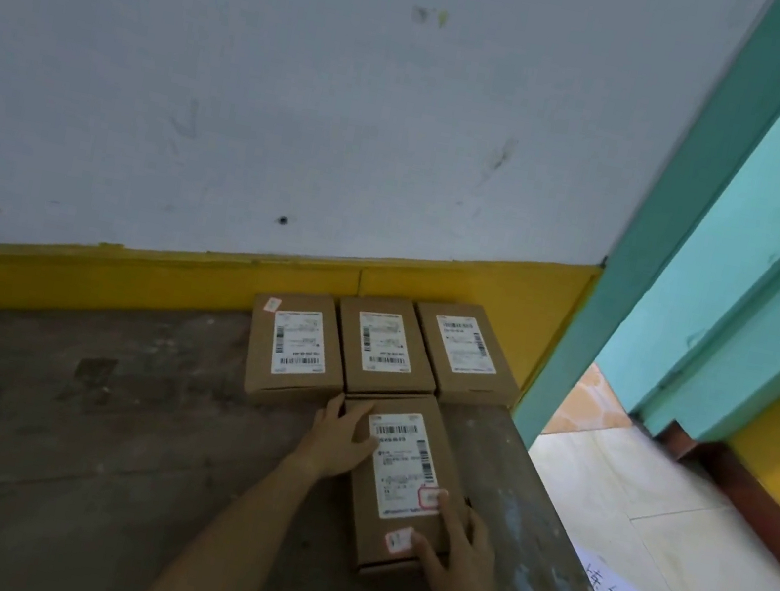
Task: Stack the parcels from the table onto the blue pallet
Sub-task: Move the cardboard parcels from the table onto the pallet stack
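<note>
Several brown cardboard parcels with white shipping labels lie flat on a worn wooden table (68, 421). Three sit side by side against the wall: a left parcel (295, 349), a middle parcel (384, 346) and a right parcel (466, 353). A fourth, nearer parcel (402, 480) lies in front of the middle one. My left hand (339, 437) rests on its far left corner. My right hand (460, 563) presses on its near right corner, fingers over a red-edged sticker. Both hands hold this parcel from opposite corners. No blue pallet is in view.
A white wall with a yellow base strip (120, 279) runs behind the table. The table's right edge (561, 523) drops to a tiled floor (654, 498). A teal door frame (639, 287) stands at the right. A paper with writing (607, 589) lies on the floor.
</note>
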Demonstrator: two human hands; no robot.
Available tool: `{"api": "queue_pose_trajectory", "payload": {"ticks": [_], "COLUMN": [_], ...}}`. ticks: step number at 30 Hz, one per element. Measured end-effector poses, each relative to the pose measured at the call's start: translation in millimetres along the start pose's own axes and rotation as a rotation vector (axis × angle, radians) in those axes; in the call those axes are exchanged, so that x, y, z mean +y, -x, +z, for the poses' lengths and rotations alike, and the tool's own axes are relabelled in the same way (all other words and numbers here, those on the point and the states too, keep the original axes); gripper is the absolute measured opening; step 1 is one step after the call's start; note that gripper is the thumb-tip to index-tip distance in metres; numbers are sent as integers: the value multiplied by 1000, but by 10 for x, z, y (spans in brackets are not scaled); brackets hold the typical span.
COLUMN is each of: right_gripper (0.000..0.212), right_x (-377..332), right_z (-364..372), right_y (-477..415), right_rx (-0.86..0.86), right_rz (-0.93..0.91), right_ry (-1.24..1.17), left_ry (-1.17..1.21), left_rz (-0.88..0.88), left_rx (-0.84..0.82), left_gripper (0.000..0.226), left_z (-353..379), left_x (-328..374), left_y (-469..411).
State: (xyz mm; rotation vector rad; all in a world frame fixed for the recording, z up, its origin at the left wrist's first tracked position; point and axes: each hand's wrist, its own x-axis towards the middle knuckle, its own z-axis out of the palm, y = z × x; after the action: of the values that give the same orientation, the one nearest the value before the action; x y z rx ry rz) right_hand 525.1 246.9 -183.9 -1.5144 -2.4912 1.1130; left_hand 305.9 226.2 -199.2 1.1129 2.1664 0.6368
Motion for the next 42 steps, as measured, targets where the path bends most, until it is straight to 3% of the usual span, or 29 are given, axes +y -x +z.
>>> {"api": "queue_pose_trajectory", "payload": {"ticks": [9,15,26,30,36,42], "right_gripper": [64,56,53,55,52,48], "right_x": [44,-101,-356,-932,-2088,-3274], "right_z": [-4,41,99,117,329,798], "right_y": [122,238,665,742,895,1048], "right_rx": [28,7,-96,-155,-208,-211], "right_rz": [-27,-73,-241,-354,-506,-517], "right_ry": [-137,-234,-532,-618,-706,-747], "left_ry": [171,137,174,220,171,81], "left_rz": [21,36,-82,-140,-227,-249], "left_rx": [55,69,294,478,631,706], "left_gripper": [71,75,73,55,60,60], "left_z": [34,-17,-403,-878,-1743,-2570], "left_x": [-40,164,89,-31,-326,-844], "left_y": [192,527,1417,1832,2374,2876]}}
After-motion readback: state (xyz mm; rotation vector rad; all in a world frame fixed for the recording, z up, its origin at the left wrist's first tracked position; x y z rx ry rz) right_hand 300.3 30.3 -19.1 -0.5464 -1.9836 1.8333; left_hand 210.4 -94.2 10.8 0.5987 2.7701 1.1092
